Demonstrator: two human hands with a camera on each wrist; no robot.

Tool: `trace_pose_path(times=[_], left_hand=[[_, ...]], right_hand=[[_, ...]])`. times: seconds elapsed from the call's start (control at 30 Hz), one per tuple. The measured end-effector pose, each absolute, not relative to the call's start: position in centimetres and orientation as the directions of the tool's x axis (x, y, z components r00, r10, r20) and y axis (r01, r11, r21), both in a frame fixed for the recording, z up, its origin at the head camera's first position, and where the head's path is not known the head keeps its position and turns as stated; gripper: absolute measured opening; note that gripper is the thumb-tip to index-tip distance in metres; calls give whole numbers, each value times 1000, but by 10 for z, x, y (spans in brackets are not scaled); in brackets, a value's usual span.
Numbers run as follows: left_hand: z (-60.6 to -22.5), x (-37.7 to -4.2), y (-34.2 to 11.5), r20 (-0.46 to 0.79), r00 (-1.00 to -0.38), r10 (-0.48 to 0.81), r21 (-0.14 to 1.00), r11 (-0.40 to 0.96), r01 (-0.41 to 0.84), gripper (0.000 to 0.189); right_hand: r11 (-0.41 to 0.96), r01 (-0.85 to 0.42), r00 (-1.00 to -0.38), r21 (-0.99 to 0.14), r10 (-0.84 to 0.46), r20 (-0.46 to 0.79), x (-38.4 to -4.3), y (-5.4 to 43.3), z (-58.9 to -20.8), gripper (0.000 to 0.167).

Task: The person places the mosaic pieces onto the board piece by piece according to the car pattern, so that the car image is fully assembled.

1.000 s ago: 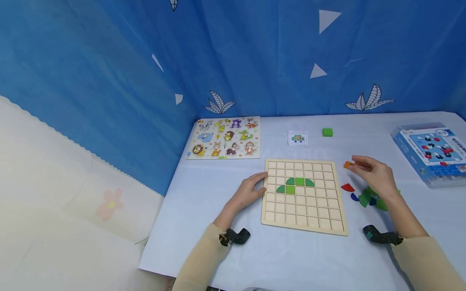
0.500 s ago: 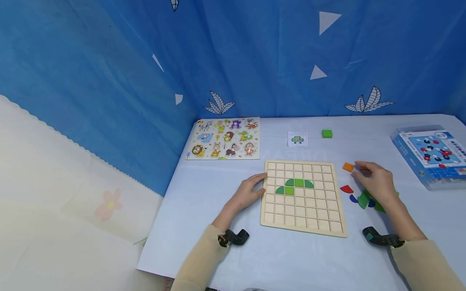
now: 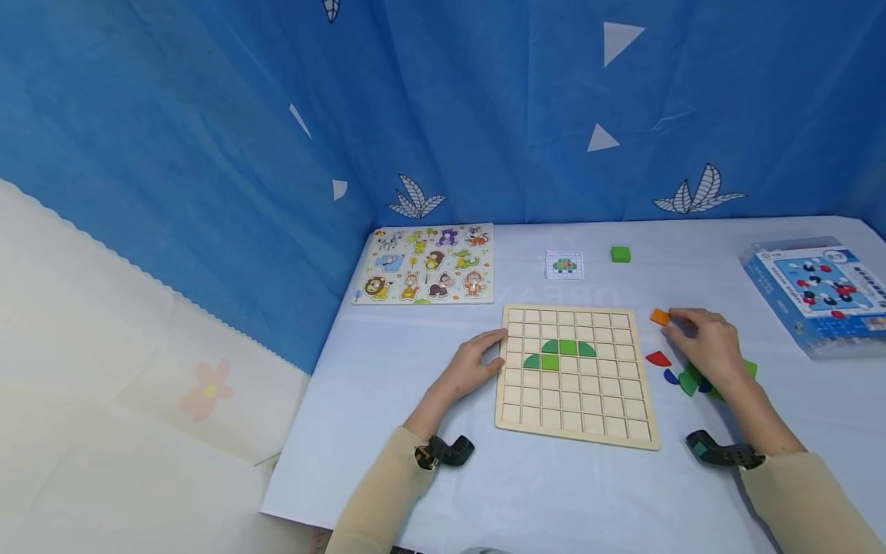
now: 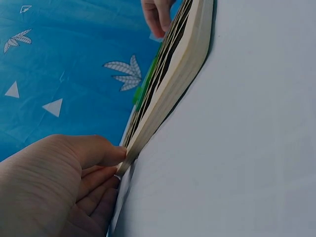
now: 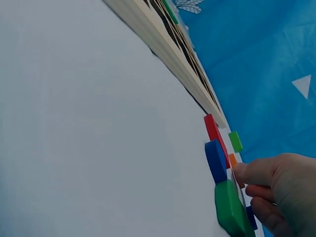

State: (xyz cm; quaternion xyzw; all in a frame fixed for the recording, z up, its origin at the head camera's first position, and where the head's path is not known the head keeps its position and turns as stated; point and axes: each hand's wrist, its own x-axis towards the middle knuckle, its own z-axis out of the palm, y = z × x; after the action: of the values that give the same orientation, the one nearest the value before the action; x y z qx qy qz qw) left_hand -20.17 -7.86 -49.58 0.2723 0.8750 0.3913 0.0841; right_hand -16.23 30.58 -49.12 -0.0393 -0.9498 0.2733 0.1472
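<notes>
A pale wooden grid board [image 3: 581, 437] lies mid-table with several green pieces [image 3: 567, 348] set in its squares. My left hand [image 3: 471, 369] holds the board's left edge, thumb and fingers at the rim; the left wrist view shows the thumb [image 4: 111, 154] against that rim. Right of the board, my right hand [image 3: 713, 346] has thumb and forefinger at the right side of a small orange square block [image 3: 660, 316]. In the right wrist view the thumb partly covers the orange block [image 5: 233, 160]. The other right fingers are curled in.
Below the right hand lie a red quarter-round block [image 3: 658, 358], a blue block [image 3: 670, 376] and green blocks [image 3: 688, 381], partly hidden by it. Behind the board are a pattern card [image 3: 564, 265], a green block [image 3: 621, 254] and an animal puzzle [image 3: 424, 264]. A boxed set [image 3: 817, 296] stands far right.
The orange block, tilted in the fingers a second ago, now looks flatter. The right fingers drew slightly away from it, then came back to its side. The left hand stays at the board.
</notes>
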Motion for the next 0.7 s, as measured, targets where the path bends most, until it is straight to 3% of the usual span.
trace_pose_path(times=[0.4, 0.7], left_hand=[[-495, -201, -79, 63, -836, 546, 738, 538, 407, 53], [-493, -200, -79, 54, -839, 542, 741, 541, 398, 53]], right_hand=[[851, -35, -946, -524, 140, 291, -168, 304, -493, 28], [776, -82, -954, -626, 120, 273, -161, 294, -474, 32]])
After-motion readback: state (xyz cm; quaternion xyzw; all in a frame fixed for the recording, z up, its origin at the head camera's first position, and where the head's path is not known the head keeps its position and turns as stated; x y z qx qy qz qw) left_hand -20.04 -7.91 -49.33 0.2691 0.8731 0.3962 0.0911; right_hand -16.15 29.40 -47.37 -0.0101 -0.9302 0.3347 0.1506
